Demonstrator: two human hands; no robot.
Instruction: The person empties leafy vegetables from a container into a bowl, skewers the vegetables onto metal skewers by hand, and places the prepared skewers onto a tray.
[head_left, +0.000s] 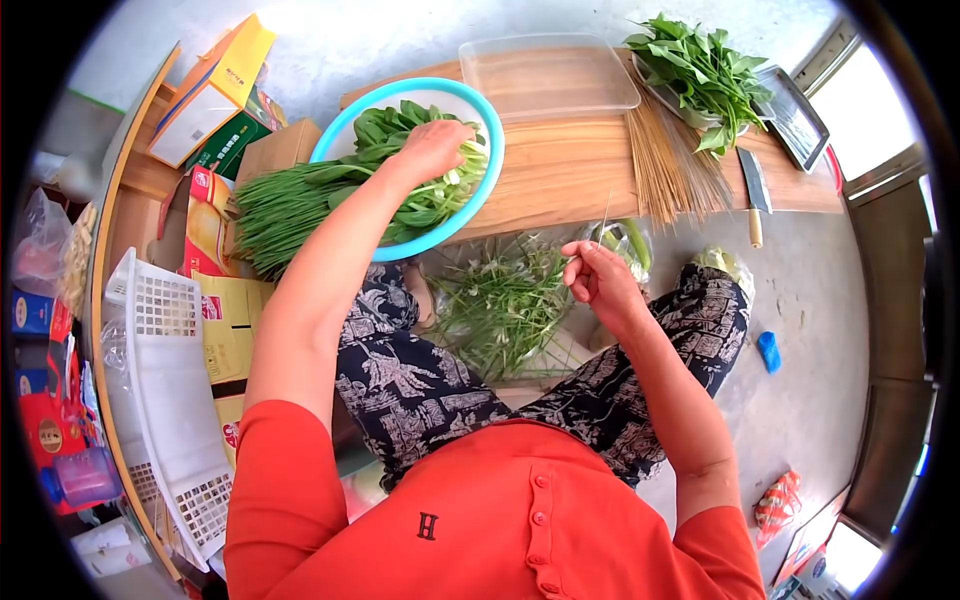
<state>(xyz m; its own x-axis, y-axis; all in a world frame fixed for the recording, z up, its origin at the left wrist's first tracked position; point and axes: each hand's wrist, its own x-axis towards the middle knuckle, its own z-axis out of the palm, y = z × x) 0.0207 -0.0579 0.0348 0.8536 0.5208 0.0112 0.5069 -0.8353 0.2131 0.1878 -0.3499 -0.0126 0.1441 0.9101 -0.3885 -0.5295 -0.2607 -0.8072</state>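
My left hand (437, 150) reaches into a white basin with a blue rim (494, 150). Its fingers curl down onto the pale stems of leafy greens (395, 125), their tips partly hidden. A bundle of long, thin chives (285, 215) hangs over the basin's left side. Above my right knee, my right hand (603, 280) pinches a thin bamboo skewer (606, 212) that points upward. Many more bamboo skewers (668, 165) lie spread on the wooden table (560, 165) beyond that hand.
A clear plastic tray (550, 75) sits at the table's back. Heaped leaves (700, 75) fill a container on the right, near a knife (755, 195) and a dark tray (795, 115). Trimmed greens (505, 305) lie between my legs. A white plastic basket (165, 370) and cardboard boxes stand left.
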